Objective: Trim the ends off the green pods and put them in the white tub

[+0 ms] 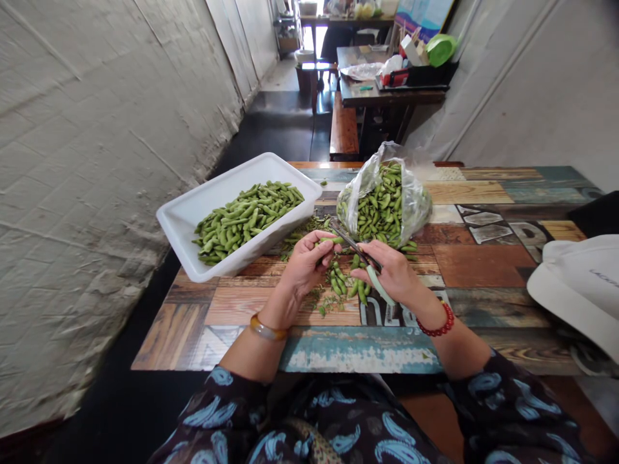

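Note:
Between the fingertips of my left hand is a green edamame pod. My right hand grips a pair of scissors with pale green handles, and the dark blades reach up to the pod. Loose edamame pods lie on the table just below the hands, beside small trimmed bits. A white plastic tub to the left holds a heap of pods. Behind my right hand stands an open clear plastic bag, full of more pods.
The patchwork wood-patterned table carries all this. A white cap sits at its right edge. A rough white wall runs along the left. Farther back, another table bears a black tray and a green bowl.

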{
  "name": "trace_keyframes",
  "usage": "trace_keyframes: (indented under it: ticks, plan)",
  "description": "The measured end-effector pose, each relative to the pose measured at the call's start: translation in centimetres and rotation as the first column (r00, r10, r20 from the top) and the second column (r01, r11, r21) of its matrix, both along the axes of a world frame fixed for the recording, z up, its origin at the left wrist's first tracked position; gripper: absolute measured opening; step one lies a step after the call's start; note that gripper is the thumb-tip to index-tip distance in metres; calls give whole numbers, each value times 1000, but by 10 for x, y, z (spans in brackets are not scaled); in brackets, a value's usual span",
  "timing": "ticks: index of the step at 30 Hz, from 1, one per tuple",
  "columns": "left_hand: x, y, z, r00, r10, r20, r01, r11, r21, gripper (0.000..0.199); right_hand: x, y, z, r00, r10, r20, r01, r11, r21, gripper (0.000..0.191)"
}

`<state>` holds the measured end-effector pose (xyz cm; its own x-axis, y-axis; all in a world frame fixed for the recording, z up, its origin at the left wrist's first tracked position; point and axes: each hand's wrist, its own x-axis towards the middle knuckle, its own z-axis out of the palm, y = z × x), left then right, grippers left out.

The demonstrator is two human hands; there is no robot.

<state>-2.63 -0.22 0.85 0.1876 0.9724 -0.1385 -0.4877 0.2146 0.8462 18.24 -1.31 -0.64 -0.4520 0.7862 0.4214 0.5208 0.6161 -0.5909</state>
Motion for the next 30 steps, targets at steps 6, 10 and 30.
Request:
trace_keyframes:
  ticks: [6,10,30]
  plan:
    - [1,-2,5,1000,-4,-13,4,1000,-14,37,-2,-1,3,1000,-11,-27,11,1000,4,39]
    - [3,-3,8,1000,-18,-7,17,1000,-8,33,-3,-3,5,1000,4,-21,-5,999,-52,39]
    - [-10,1,-8,404,86,-911,504,810,300,13,7,7,6,987,-109,-117,103,993,-60,43]
